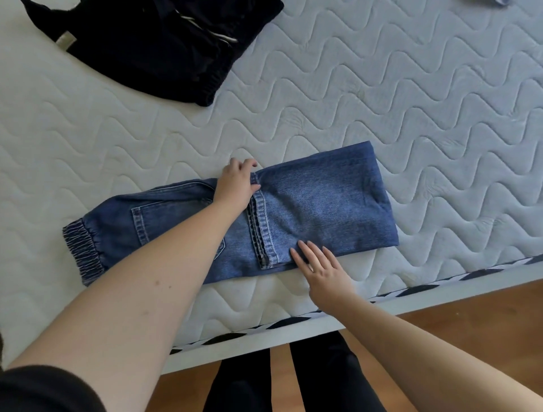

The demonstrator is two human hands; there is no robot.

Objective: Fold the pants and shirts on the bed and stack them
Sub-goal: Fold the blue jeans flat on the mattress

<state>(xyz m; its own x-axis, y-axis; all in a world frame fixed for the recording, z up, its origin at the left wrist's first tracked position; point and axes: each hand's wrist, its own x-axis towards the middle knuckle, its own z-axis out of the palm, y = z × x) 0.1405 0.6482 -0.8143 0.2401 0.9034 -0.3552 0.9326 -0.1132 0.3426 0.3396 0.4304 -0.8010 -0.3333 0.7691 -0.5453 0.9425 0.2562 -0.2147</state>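
Blue jeans (323,203) lie across the near part of the white quilted mattress (382,103), folded so the leg hems rest over the middle and the elastic waistband points left. My left hand (236,183) grips the far end of the hems, fingers curled over the fabric edge. My right hand (318,269) rests flat with straight fingers on the near edge of the folded legs. A black folded garment (152,44) with a white drawstring lies at the far left.
The bed's near edge (411,297) has a striped trim and white frame, with wooden floor below. My legs in black stand against it. A scrap of bluish cloth (496,2) shows at the top right edge.
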